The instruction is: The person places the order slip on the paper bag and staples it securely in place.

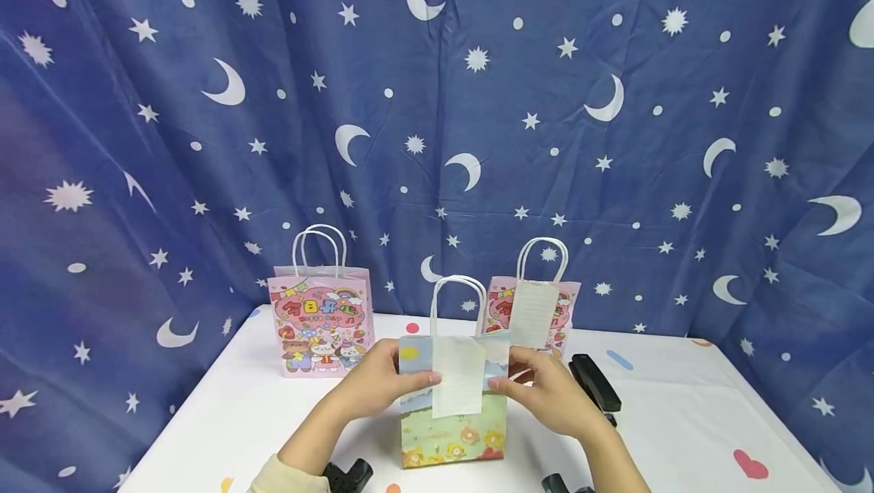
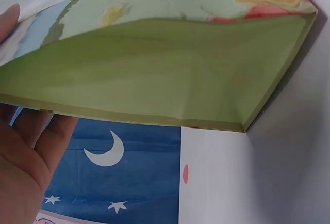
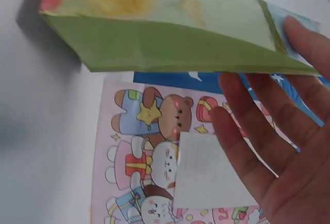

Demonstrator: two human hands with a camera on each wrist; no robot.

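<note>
Green-and-blue paper bag (image 1: 444, 436), left and right edges pinched by a person's left hand (image 1: 382, 381) and right hand (image 1: 551, 393), could crease, I'd judge, if squeezed too hard.

Head view down, forward; wrist views close, sharing flowered bag (image 1: 451, 431)

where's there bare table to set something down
Free: the white tablecloth right of the long black stapler, and its left side, before the left pink cartoon paper bag. Crowded: the middle, around the blue-and-green floral paper bag, with the right pink cartoon paper bag behind.
</note>
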